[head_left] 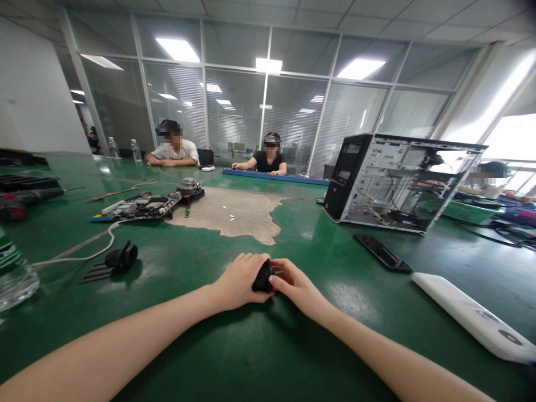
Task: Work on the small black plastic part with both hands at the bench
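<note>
Left hand (245,279) wraps a small black part (262,276), fingers curled over its top and thumb low; right hand (295,283) has the same part by its right edge, thumb on the near side, fingertips round the far side, the pinch loose with a gap showing between thumb and index; part sits between both hands, low over the near middle of the green table (268,357), cannot tell if it touches the surface; plain green tabletop runs from the hands to the ragged near edge of a bare grey patch (234,215) ahead, so there is some room forward; room toward the body too, between the two forearms; on the left, a black slatted piece (121,257) lies well apart from the left hand, with a white cable (111,237) behind it and a clear bottle (14,273) cut by the frame edge; circuit board (138,206) overlaps the patch's left edge; on the right, a flat black object (382,253) lies tilted to the view, its near end beside a long white object (469,315), which bounds sideways room for the right arm; an open-sided computer case (347,181) stands behind them; across the table, a blue bar (272,176) lies along the far edge before a seated person (270,162).
</note>
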Tool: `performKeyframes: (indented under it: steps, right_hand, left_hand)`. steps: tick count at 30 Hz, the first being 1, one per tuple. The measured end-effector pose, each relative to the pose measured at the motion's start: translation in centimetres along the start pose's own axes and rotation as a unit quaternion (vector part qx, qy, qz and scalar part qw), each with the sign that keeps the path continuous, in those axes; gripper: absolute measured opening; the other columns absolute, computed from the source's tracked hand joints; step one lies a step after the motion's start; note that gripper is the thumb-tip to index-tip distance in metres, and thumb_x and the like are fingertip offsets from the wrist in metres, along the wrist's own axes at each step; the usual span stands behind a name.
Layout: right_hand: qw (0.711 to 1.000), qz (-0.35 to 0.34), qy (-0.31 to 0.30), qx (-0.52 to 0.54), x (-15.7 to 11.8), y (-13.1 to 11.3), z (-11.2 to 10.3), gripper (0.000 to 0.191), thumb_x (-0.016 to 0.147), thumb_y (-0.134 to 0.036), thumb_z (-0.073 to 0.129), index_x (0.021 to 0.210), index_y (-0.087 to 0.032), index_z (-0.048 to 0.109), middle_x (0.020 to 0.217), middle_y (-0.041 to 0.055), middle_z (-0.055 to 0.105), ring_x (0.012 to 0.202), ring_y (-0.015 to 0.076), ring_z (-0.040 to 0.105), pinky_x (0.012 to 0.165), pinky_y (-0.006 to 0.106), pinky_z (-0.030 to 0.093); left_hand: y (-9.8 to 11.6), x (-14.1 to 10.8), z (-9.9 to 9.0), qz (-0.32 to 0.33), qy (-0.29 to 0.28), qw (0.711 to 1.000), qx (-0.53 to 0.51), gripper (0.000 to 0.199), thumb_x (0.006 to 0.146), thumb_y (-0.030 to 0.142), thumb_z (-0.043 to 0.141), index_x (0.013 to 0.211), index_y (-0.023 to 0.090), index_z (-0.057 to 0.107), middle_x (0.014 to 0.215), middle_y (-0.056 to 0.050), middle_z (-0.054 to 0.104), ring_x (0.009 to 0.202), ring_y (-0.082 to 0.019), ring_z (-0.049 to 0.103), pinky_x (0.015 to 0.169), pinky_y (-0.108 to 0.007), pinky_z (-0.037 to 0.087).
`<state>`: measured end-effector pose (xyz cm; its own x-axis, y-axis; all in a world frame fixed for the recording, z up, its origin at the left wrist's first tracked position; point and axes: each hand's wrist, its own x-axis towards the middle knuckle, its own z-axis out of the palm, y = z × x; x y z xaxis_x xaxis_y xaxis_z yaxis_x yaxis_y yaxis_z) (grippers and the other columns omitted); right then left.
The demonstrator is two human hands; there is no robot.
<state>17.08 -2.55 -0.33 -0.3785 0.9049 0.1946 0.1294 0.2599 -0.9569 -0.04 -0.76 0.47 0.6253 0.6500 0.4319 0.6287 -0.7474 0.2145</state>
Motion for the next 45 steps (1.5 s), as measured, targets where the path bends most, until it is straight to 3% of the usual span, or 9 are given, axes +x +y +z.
performKeyframes:
  steps: [3, 7, 15, 18, 23, 30, 38, 45]
  right_hand:
    - [1.000, -0.016, -0.012, -0.011, -0.2, -0.2, 0.0, 0.023, 0.076, -0.029, 0.055, 0.095, -0.020, 0.046, 0.092, 0.0028, 0.053, 0.084, 0.0149, 0.055, 0.070, 0.029, 0.048]
    - [0.998, -0.055, 0.022, -0.017, -0.4, -0.7, 0.2, 0.019, 0.074, -0.030, 0.057, 0.089, -0.021, 0.048, 0.094, 0.0021, 0.052, 0.093, 0.0165, 0.053, 0.071, 0.027, 0.048]
    - [1.000, 0.005, 0.008, -0.005, 0.1, -0.1, 0.0, 0.028, 0.074, -0.036, 0.056, 0.095, -0.020, 0.048, 0.090, 0.0033, 0.055, 0.081, 0.0164, 0.056, 0.072, 0.033, 0.047]
    - [1.000, -0.006, -0.009, 0.012, 0.0, -0.2, 0.0, 0.026, 0.072, -0.034, 0.059, 0.091, -0.021, 0.048, 0.087, 0.0016, 0.055, 0.082, 0.0160, 0.055, 0.070, 0.031, 0.047]
    - [0.999, -0.022, 0.016, 0.034, -0.1, -0.5, 0.1, 0.021, 0.073, -0.034, 0.058, 0.086, -0.021, 0.047, 0.086, 0.0001, 0.052, 0.082, 0.0144, 0.055, 0.066, 0.026, 0.047]
    - [1.000, 0.012, -0.001, -0.005, 0.2, 0.0, -0.1, 0.026, 0.075, -0.036, 0.054, 0.095, -0.019, 0.047, 0.087, 0.0025, 0.055, 0.076, 0.0143, 0.056, 0.070, 0.031, 0.047]
    - [0.999, -0.012, 0.041, -0.032, -0.1, -0.8, -0.9, 0.026, 0.069, -0.029, 0.063, 0.088, -0.020, 0.048, 0.087, 0.0008, 0.056, 0.082, 0.0151, 0.057, 0.068, 0.027, 0.047]
    - [1.000, 0.021, 0.019, -0.008, 0.8, 0.2, -0.7, 0.029, 0.066, -0.032, 0.064, 0.090, -0.017, 0.055, 0.084, 0.0026, 0.061, 0.079, 0.0166, 0.059, 0.074, 0.032, 0.046]
  left_hand:
    - [-0.1, 0.0, 0.0, 0.001, -0.003, 1.000, 0.006, 0.055, 0.064, 0.037, 0.062, 0.109, 0.018, 0.037, 0.096, -0.006, 0.054, 0.085, -0.024, 0.050, 0.075, -0.035, 0.036]
    - [-0.1, 0.0, 0.2, 0.002, -0.002, 1.000, 0.007, 0.055, 0.064, 0.038, 0.062, 0.109, 0.018, 0.037, 0.095, -0.005, 0.054, 0.084, -0.023, 0.049, 0.075, -0.034, 0.036]
    - [0.0, 0.1, 0.0, 0.004, 0.000, 1.000, 0.007, 0.053, 0.065, 0.040, 0.061, 0.108, 0.017, 0.038, 0.095, -0.005, 0.054, 0.084, -0.022, 0.049, 0.074, -0.033, 0.035]
    - [0.0, 0.0, 0.0, 0.003, -0.002, 1.000, 0.011, 0.053, 0.064, 0.039, 0.061, 0.107, 0.018, 0.038, 0.094, -0.005, 0.055, 0.083, -0.022, 0.049, 0.073, -0.033, 0.035]
    - [0.0, -0.1, 0.0, 0.004, -0.001, 1.000, 0.006, 0.053, 0.066, 0.041, 0.060, 0.109, 0.017, 0.037, 0.096, -0.006, 0.054, 0.085, -0.023, 0.049, 0.075, -0.034, 0.035]
    - [0.1, 0.0, -0.1, 0.002, -0.003, 1.000, 0.004, 0.056, 0.065, 0.040, 0.062, 0.109, 0.017, 0.037, 0.096, -0.006, 0.055, 0.085, -0.023, 0.049, 0.075, -0.034, 0.036]
    - [-0.1, 0.1, 0.0, -0.007, -0.006, 1.000, 0.007, 0.055, 0.064, 0.039, 0.062, 0.109, 0.017, 0.038, 0.096, -0.006, 0.055, 0.084, -0.023, 0.050, 0.074, -0.034, 0.036]
    - [0.0, 0.0, -0.2, 0.004, 0.001, 1.000, -0.019, 0.062, 0.065, 0.038, 0.061, 0.118, 0.020, 0.032, 0.102, -0.006, 0.053, 0.091, -0.023, 0.050, 0.079, -0.036, 0.037]
